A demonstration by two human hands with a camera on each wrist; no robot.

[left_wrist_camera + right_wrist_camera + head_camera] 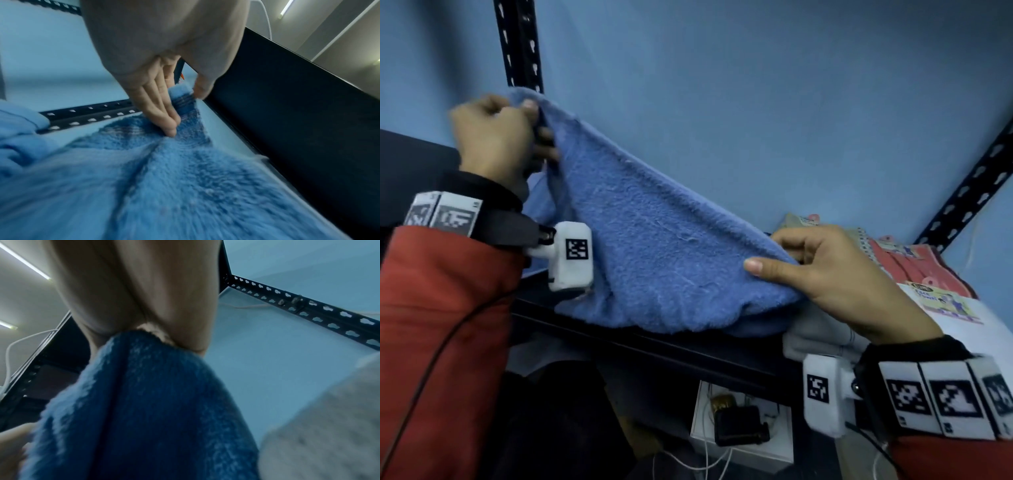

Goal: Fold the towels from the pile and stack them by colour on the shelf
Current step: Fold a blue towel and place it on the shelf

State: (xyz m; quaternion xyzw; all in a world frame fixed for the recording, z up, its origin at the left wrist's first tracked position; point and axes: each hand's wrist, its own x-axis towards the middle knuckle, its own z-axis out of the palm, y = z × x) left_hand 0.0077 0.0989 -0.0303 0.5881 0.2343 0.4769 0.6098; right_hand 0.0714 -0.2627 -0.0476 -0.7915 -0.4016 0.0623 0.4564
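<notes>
Head view: I've got the blue towel (654, 240) stretched over the shelf (688, 353), left hand (496, 144) pinching its raised far corner, right hand (835, 274) clamping the low near edge, long axis slanting down rightward.

- a storage corner, it seems: black slotted-steel shelving (518, 44) against a plain blue wall (756, 102)
- folded towels (914, 263) stacked on the shelf
- tube lights (24, 261) on the ceiling
</notes>
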